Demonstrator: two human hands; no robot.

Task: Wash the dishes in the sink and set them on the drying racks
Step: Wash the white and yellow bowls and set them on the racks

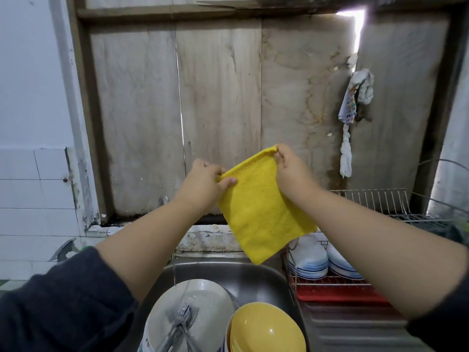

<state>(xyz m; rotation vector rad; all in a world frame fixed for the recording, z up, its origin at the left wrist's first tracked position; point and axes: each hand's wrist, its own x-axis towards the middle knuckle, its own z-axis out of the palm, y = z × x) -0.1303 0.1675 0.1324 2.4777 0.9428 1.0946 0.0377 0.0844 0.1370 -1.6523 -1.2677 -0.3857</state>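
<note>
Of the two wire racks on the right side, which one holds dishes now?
The lower rack with the red tray beside the sink holds white bowls; the upper rack against the wall shows no dishes.

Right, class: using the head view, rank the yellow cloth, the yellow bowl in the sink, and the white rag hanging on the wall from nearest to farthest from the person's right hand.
From the right hand:
1. Yellow cloth: pinched at its top corner by this hand.
2. White rag: hanging on the wall, up and to the right.
3. Yellow bowl: low in the sink, well below the hand.
</note>
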